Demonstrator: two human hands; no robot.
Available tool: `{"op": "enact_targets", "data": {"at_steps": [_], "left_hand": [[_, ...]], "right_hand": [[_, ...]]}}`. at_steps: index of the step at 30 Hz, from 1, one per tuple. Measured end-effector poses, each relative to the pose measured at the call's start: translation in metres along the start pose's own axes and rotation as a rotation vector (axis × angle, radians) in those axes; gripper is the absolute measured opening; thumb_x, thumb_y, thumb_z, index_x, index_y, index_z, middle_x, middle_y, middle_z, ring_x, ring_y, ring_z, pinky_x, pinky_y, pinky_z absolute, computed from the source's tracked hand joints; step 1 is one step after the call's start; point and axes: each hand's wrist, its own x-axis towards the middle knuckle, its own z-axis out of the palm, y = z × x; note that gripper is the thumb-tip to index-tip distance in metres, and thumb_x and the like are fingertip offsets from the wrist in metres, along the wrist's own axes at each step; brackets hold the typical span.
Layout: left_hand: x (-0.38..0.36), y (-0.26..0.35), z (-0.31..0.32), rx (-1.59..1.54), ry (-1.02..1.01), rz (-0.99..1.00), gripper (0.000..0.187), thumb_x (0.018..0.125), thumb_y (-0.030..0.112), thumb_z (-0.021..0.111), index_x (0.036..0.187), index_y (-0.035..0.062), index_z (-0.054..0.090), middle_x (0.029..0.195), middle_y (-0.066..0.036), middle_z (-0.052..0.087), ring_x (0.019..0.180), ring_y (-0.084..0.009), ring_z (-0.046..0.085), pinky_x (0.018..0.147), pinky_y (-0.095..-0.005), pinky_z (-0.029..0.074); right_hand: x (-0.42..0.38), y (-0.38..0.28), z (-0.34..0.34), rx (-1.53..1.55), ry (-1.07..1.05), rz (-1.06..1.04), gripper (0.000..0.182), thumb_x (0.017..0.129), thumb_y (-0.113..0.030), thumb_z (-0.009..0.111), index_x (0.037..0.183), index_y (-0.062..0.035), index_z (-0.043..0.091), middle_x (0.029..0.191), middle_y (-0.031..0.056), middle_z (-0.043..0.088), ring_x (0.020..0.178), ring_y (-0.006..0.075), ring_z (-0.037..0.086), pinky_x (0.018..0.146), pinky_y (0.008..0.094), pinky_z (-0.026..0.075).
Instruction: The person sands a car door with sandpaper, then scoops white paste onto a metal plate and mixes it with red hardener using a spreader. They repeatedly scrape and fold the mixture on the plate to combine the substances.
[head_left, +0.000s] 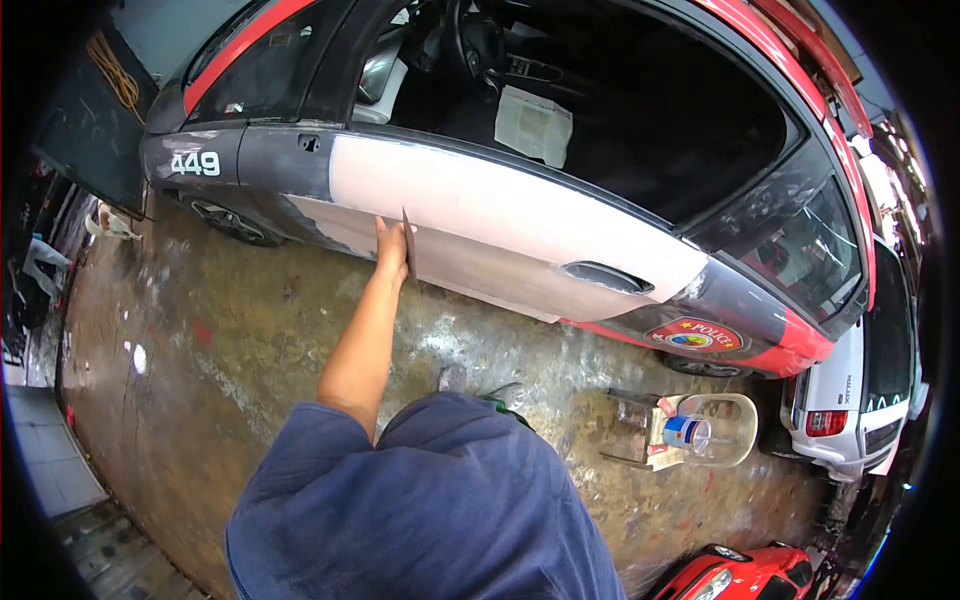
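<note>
My left hand (392,250) reaches out to the side of a car, its fingers closed around a thin flat brown plate (409,244) seen edge-on, much like a putty spreader. The plate stands upright close against the lower half of the car door (480,262). Pale pinkish-white filler or primer covers most of this door, with a crease line running along its length. A dark door handle recess (612,277) lies farther right. My thumb points toward the panel. My right hand is out of view, hidden by my body or beyond the frame.
A stool (640,462) to my right bears a blue-and-white can (684,432) and a clear plastic container (738,430). Paper (534,125) lies inside the car. A white pickup (830,400) stands behind it, a red car (745,575) behind me. The concrete floor (200,400) is stained.
</note>
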Motion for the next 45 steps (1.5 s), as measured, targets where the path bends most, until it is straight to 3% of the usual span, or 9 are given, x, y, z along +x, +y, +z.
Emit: {"op": "enact_targets", "data": {"at_steps": [3,15,16,19,20,26,33,39,45], "left_hand": [[-0.021,0.013,0.024,0.092,0.116,0.019,0.078,0.095,0.011,0.045,0.160,0.0160,0.002,0.084,-0.001,0.061,0.054,-0.0076,0.046,0.043,-0.0216,0.037],[-0.011,-0.030,0.030,0.266,0.107,0.201,0.095,0.090,0.004,0.051,0.160,0.0076,-0.013,0.091,-0.008,0.064,0.075,-0.0157,0.058,0.071,-0.0305,0.052],[-0.026,-0.027,0.040,0.265,0.105,0.184,0.089,0.090,0.004,0.051,0.161,0.0067,-0.003,0.092,-0.009,0.065,0.074,-0.0150,0.057,0.070,-0.0289,0.051],[-0.058,-0.031,0.055,0.301,-0.067,0.241,0.074,0.092,0.004,0.051,0.158,0.0047,0.018,0.092,-0.009,0.065,0.074,-0.0128,0.056,0.069,-0.0283,0.050],[-0.074,-0.028,0.058,0.269,-0.160,0.209,0.059,0.093,0.004,0.052,0.151,0.0047,0.037,0.091,-0.008,0.064,0.063,-0.0084,0.052,0.057,-0.0246,0.047],[-0.133,0.009,0.090,-0.168,-0.629,-0.150,0.049,0.094,0.000,0.052,0.143,0.0031,0.044,0.092,-0.011,0.063,0.043,-0.0048,0.041,0.035,-0.0192,0.035],[-0.156,0.033,0.124,-0.031,-0.827,-0.161,0.037,0.101,0.008,0.052,0.138,0.0043,0.050,0.091,-0.010,0.065,0.042,-0.0041,0.040,0.036,-0.0192,0.035],[-0.179,0.007,0.157,0.577,-0.919,-0.152,0.037,0.099,0.012,0.054,0.135,0.0057,0.054,0.090,-0.007,0.065,0.054,-0.0027,0.046,0.050,-0.0173,0.038],[-0.172,-0.056,0.180,0.748,-1.060,0.089,0.039,0.099,0.015,0.057,0.136,0.0026,0.055,0.091,-0.004,0.067,0.083,-0.0115,0.062,0.077,-0.0282,0.050]], "right_hand": [[-0.008,0.001,0.002,-0.020,-0.027,0.042,0.030,0.095,-0.023,0.064,0.095,0.0063,0.068,0.088,0.0255,0.071,0.081,0.0306,0.069,0.074,0.0438,0.050],[-0.024,-0.011,0.017,0.000,-0.037,0.104,0.031,0.095,-0.024,0.065,0.095,0.0069,0.068,0.088,0.0264,0.071,0.081,0.0314,0.069,0.074,0.0443,0.051],[-0.024,-0.011,0.019,0.000,-0.037,0.105,0.031,0.095,-0.024,0.065,0.095,0.0069,0.068,0.088,0.0265,0.071,0.081,0.0315,0.069,0.074,0.0443,0.051],[-0.025,-0.008,0.023,0.005,-0.040,0.114,0.032,0.094,-0.024,0.065,0.095,0.0071,0.068,0.088,0.0267,0.071,0.081,0.0317,0.069,0.074,0.0444,0.051],[-0.024,-0.007,0.025,0.007,-0.039,0.117,0.032,0.094,-0.024,0.065,0.095,0.0071,0.068,0.088,0.0268,0.071,0.081,0.0318,0.069,0.074,0.0445,0.051],[-0.038,-0.018,0.031,-0.020,0.017,0.141,0.034,0.094,-0.025,0.065,0.098,0.0085,0.067,0.092,0.0283,0.071,0.086,0.0332,0.070,0.077,0.0449,0.051],[-0.051,-0.036,0.030,0.128,-0.001,0.139,0.035,0.094,-0.023,0.064,0.107,0.0090,0.067,0.102,0.0312,0.070,0.101,0.0394,0.069,0.087,0.0437,0.051],[-0.075,-0.066,0.030,0.185,0.070,0.212,0.036,0.095,-0.023,0.065,0.111,0.0091,0.067,0.107,0.0323,0.069,0.106,0.0386,0.069,0.090,0.0435,0.051],[-0.096,-0.045,0.052,0.237,0.049,0.359,0.038,0.094,-0.025,0.065,0.115,0.0083,0.066,0.111,0.0315,0.068,0.111,0.0410,0.066,0.092,0.0446,0.050]]}}
